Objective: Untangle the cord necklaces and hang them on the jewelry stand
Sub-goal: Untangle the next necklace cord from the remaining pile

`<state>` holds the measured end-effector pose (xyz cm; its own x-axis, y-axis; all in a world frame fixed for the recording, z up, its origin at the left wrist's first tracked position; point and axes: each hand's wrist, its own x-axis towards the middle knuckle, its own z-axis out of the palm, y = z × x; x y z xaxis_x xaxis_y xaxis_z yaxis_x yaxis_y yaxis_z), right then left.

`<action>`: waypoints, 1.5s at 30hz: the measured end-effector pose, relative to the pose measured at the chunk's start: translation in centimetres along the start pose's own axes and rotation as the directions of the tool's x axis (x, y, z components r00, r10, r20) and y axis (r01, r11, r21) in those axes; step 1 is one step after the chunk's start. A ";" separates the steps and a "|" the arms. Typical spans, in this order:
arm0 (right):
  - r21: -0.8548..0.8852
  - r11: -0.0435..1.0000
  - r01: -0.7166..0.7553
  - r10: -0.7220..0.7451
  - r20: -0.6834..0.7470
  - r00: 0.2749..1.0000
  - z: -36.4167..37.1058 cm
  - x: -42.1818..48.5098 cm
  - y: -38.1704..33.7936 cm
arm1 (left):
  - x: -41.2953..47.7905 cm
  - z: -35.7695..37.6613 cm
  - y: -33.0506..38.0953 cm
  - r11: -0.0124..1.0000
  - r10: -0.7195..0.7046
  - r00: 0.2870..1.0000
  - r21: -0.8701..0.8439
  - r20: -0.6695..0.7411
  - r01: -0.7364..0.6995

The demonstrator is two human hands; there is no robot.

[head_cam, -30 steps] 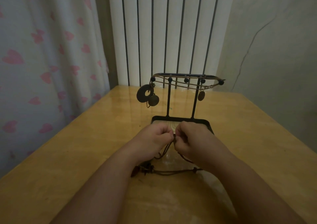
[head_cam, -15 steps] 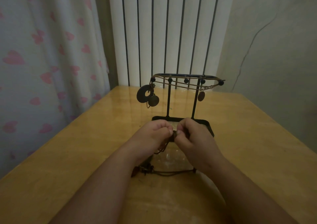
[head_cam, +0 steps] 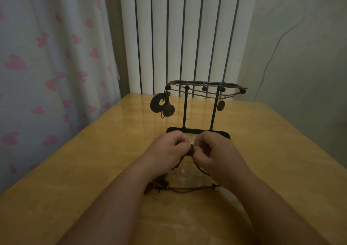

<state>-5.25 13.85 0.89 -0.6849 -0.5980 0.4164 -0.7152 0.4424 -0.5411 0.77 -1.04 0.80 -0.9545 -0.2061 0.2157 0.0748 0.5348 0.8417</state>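
A black metal jewelry stand (head_cam: 199, 131) stands on the wooden table (head_cam: 281, 160), its top bar carrying tan cords with a dark ring pendant (head_cam: 157, 105), a round disc and a small oval pendant (head_cam: 221, 105). Just in front of its base, my left hand (head_cam: 169, 147) and my right hand (head_cam: 214, 151) meet fingertip to fingertip and pinch a knot of the dark brown cord necklace (head_cam: 191, 188). Its strands hang down from the knot to the table, where a loop with beads and a reddish pendant (head_cam: 148, 187) lies between my forearms.
A white ribbed radiator (head_cam: 187, 38) rises behind the table's far edge. A curtain with pink hearts (head_cam: 47, 66) hangs along the left side. A pale wall (head_cam: 300, 47) stands to the right.
Both hands have stayed together on the knot, shifting slightly away from me toward the stand's base and working the cord. The loop on the table has barely moved.
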 end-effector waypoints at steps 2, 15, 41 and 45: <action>-0.031 1.000 -0.001 0.002 0.019 1.000 0.0 0.0 -0.2 | 0.1 -0.1 0.0 1.000 -0.001 1.000 0.029 0.003 0.001; -0.135 0.989 0.055 -0.041 0.099 0.994 -0.6 0.0 -0.6 | 0.3 -0.3 -0.6 0.998 0.022 1.000 0.063 0.015 -0.023; 0.188 0.980 -0.064 0.087 -0.117 0.989 1.2 0.1 0.3 | 0.1 0.4 0.1 0.988 -0.019 0.999 -0.154 -0.031 0.014; 0.126 0.992 -0.029 0.045 -0.124 0.991 0.8 -0.1 0.6 | 0.1 0.3 0.2 0.997 0.014 0.998 -0.071 -0.067 -0.019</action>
<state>-5.49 13.63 -0.11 -0.7282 -0.4898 0.4794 -0.6718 0.3720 -0.6405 0.65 -0.76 0.82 -0.9317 -0.2532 0.2604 0.1130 0.4793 0.8704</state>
